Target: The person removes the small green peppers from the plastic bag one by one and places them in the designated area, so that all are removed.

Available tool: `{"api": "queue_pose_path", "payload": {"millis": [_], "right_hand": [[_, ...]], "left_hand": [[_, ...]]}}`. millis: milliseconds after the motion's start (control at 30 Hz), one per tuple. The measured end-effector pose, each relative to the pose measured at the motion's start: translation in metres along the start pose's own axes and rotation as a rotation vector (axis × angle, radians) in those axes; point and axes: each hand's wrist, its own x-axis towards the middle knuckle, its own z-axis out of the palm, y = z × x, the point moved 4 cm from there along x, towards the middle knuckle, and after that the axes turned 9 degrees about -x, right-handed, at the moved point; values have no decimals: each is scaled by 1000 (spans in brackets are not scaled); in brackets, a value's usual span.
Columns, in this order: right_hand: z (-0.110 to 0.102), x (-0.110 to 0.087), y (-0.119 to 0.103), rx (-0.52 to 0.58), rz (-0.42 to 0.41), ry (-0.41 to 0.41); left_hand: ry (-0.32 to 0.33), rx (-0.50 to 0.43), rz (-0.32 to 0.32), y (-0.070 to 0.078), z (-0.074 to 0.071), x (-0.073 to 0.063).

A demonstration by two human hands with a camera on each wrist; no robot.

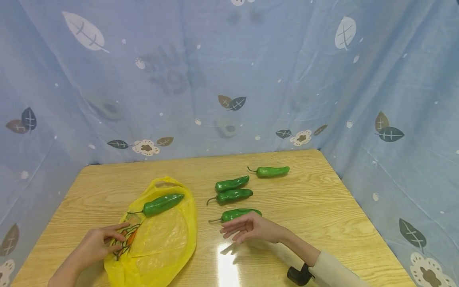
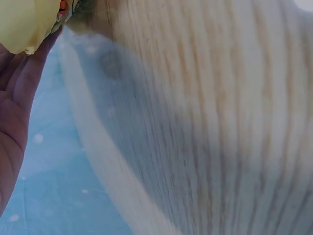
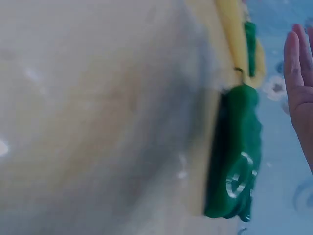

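Note:
A yellow plastic bag (image 1: 165, 247) lies spread on the left of the table, one green chili pepper (image 1: 161, 204) resting on it near the far side. At the bag's left edge, over a printed patch, my left hand (image 1: 95, 245) holds the plastic with bent fingers; the left wrist view shows the fingers (image 2: 27, 81) against the yellow film. My right hand (image 1: 256, 229) hovers with loose fingers and nothing in them, overlapping the nearest loose pepper (image 1: 233, 214). That pepper (image 3: 239, 152) looms large in the right wrist view, beside the hand (image 3: 301, 78).
Two more green peppers (image 1: 234, 195) lie side by side mid-table, and another pepper (image 1: 272, 172) sits near the back edge. A patterned blue curtain (image 1: 201, 79) surrounds the wooden table (image 1: 308, 207) at the back and sides. Something black (image 1: 299, 275) is at the right wrist.

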Motion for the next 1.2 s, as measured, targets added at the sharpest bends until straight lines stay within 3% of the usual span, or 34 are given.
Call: {"api": "queue_pose_path", "payload": {"millis": [267,733,967,1200], "right_hand": [[-20,23,-8,-114,28,46],[-41,77,0,-142,77,27],[-46,121,0,-283,68,-45],[-47,166,21,-504,99,-87]], "left_hand": [[26,-4,54,0,-1,-2],[-9,-49,-21,0,1,-3],[-6,-28,-37,2,1,-1],[5,-42,-58,2,2,0]]}}
